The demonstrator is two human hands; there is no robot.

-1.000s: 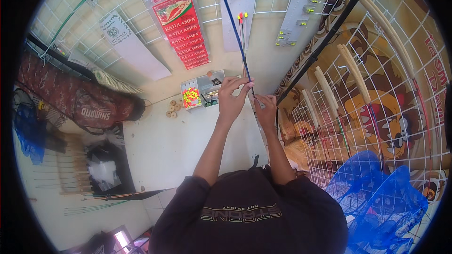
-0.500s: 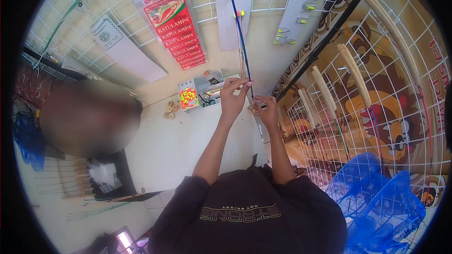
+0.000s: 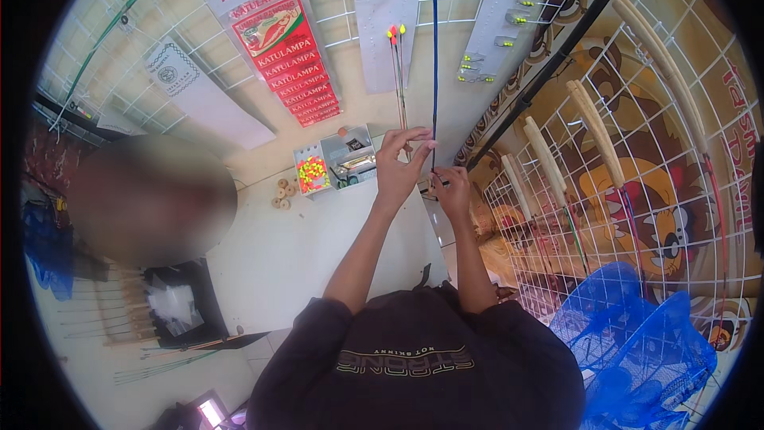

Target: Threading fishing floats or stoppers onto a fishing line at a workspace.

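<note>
A thin fishing rod (image 3: pixel 434 48), dark blue with a blackish lower part, rises nearly upright from my hands past the top of the picture. My left hand (image 3: pixel 402 166) pinches it between thumb and fingertips over the table's far right corner. Just below and to the right, my right hand (image 3: pixel 453 191) is closed around the rod's lower end, with a small dark bit showing between the fingers. What exactly sits at that end is hidden. Slim floats with red and yellow tips (image 3: pixel 396 32) stand behind my left hand.
A grey compartment box (image 3: pixel 350 147) holds bright orange and yellow beads (image 3: pixel 312 174), with cork rings (image 3: pixel 283 191) beside it on the white table (image 3: pixel 318 271). Wooden-handled rods (image 3: pixel 598 131) hang on the right wire grid, above blue nets (image 3: pixel 621 342). A blurred person (image 3: pixel 151 199) is at left.
The rod has swung from a leftward lean to almost upright. My hands stay close together on it, shifted very little, while the view has turned slightly.
</note>
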